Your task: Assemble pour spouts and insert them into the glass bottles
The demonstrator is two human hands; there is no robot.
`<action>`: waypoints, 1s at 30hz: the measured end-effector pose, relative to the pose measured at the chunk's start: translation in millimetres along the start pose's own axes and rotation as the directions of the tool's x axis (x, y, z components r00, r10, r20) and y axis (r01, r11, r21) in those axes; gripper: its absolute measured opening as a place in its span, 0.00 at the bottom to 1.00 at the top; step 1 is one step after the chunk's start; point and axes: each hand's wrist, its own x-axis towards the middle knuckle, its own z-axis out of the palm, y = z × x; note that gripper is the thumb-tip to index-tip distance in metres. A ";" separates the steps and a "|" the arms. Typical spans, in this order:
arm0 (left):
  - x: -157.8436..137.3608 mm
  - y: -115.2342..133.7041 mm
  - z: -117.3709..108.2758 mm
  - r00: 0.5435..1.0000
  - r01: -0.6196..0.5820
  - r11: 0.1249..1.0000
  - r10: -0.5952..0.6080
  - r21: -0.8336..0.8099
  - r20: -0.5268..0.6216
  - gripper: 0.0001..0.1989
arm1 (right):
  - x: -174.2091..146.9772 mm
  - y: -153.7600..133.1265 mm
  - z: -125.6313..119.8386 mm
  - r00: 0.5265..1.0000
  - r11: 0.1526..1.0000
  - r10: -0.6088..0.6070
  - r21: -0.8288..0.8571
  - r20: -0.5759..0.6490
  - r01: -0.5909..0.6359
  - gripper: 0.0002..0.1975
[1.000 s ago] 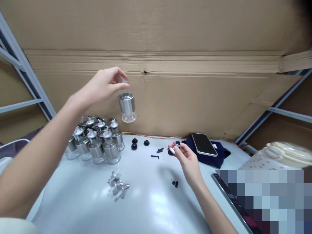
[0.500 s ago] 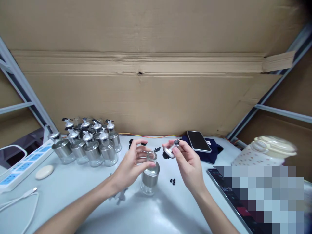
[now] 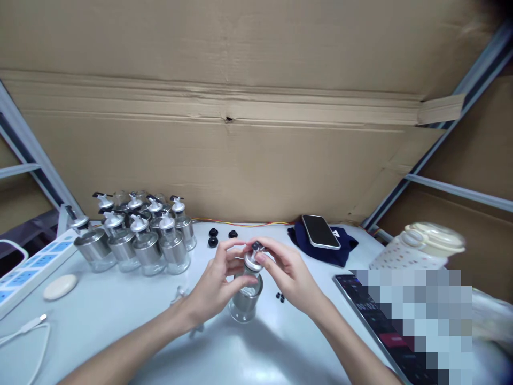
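A glass bottle [image 3: 243, 309] with a metal band stands upright on the table in front of me. My left hand [image 3: 216, 286] is curled around its neck, thumb at the near side and fingers behind. Between the fingertips of my right hand [image 3: 292, 274] is a silver pourer cap [image 3: 252, 261] with a black tip, sitting at the bottle's mouth. How deep it sits is hidden by my fingers. Silver fittings [image 3: 181, 293] lie partly behind my left forearm. A few small black caps [image 3: 280, 297] rest right of the bottle.
Several capped bottles [image 3: 147, 251] stand grouped at the back left, near a power strip [image 3: 38, 267]. Black stoppers [image 3: 213, 242] lie behind my hands. At the right are a phone [image 3: 320, 232] on dark cloth, a dotted container [image 3: 412, 251] and a tablet-like screen [image 3: 372, 321].
My right hand has moved left with the pourer cap, bringing it from beside the bottle onto its mouth. My left hand stays at the neck. The view has shifted slightly.
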 end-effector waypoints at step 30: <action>-4.2 -20.8 -18.4 0.874 -0.461 0.698 0.464 0.547 0.144 0.11 | -4.6 1.9 2.2 0.994 0.978 -0.094 -0.180 0.065 0.104 0.13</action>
